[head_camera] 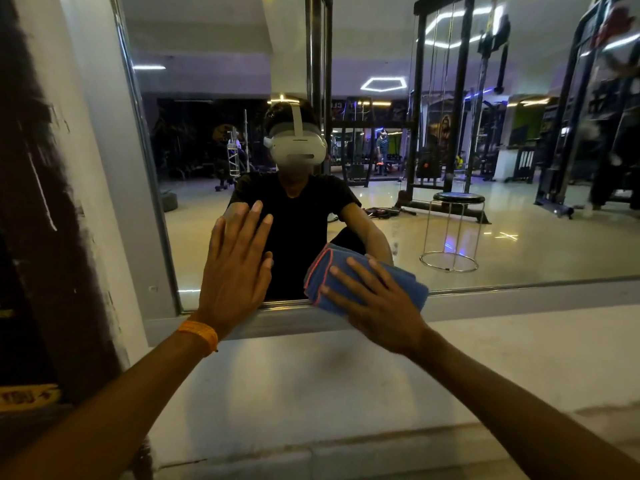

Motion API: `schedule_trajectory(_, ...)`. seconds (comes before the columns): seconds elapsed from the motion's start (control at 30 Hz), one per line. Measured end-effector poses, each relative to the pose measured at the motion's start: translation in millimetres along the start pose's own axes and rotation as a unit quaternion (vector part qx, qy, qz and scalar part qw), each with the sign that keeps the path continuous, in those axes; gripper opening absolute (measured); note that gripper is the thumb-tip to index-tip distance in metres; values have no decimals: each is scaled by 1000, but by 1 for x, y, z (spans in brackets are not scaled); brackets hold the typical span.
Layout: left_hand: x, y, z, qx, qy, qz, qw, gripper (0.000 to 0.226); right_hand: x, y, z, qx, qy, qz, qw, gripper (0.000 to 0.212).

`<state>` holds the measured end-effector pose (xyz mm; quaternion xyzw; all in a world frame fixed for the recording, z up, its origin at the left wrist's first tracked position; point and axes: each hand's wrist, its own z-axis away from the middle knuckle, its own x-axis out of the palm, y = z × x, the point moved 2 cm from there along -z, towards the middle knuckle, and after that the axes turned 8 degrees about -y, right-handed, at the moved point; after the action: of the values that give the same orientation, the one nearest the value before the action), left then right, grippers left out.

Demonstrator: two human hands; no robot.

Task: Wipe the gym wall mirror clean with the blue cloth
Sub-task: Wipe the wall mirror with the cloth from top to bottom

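Pressed the folded blue cloth [320, 271] on the mirror [519, 237] at its bottom edge, near the left corner, under the spread right hand [377, 306]. Leaned the left hand [235, 271] flat beside it. Probably needed firm, slow rows, no gaps.

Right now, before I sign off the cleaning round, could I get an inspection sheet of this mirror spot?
Surface: mirror, framed, above a pale ledge.
Job's things: blue cloth, folded, against the mirror's bottom edge.
Clutter: nothing seen.
Hands: left hand flat on the glass, fingers straight; right hand presses the cloth flat.
Cables: nothing seen near the hands.
Surroundings: dark wall at left; reflected gym machines and stool.
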<state>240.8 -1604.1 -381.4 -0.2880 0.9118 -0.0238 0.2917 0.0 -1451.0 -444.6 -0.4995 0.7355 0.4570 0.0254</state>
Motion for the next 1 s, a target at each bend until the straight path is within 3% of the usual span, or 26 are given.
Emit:
schedule_trajectory(0.07, 3, -4, 9, 17, -6, -15, 1000, 63, -7, 30, 10, -9, 10, 3, 1000, 66)
schedule_trajectory(0.17, 2, -14, 23, 33, -14, -44, 998, 62, -21, 79, 39, 103, 22, -32, 994, 61)
schedule_trajectory(0.23, -1, -17, 25, 35, -12, -46, 998, 61, -22, 67, 41, 129, 16, -68, 989, 63)
schedule_trajectory(0.43, 1, -18, 20, 21, -1, -34, 999, 61, -17, -26, -60, -61, -40, -3, 997, 74)
schedule_trajectory(0.7, -9, -40, 35, 21, -2, -44, 999, 62, -21, 49, 33, 20, -47, -7, 999, 63)
schedule_trajectory(0.77, -12, -44, 32, 8, 7, -41, 999, 63, -18, 28, 13, 34, -32, -16, 999, 66)
schedule_trajectory(0.87, -11, -36, 30, -13, 17, -16, 1000, 64, -16, -17, -42, -12, -35, -20, 999, 80)
schedule_trajectory(0.93, -10, -32, 29, -18, 26, 4, 999, 65, -18, -14, -57, -35, -25, 2, 999, 85)
schedule_trajectory(1.0, -11, -30, 27, -9, 30, 9, 999, 67, -26, 16, -45, 5, 5, -10, 1000, 78)
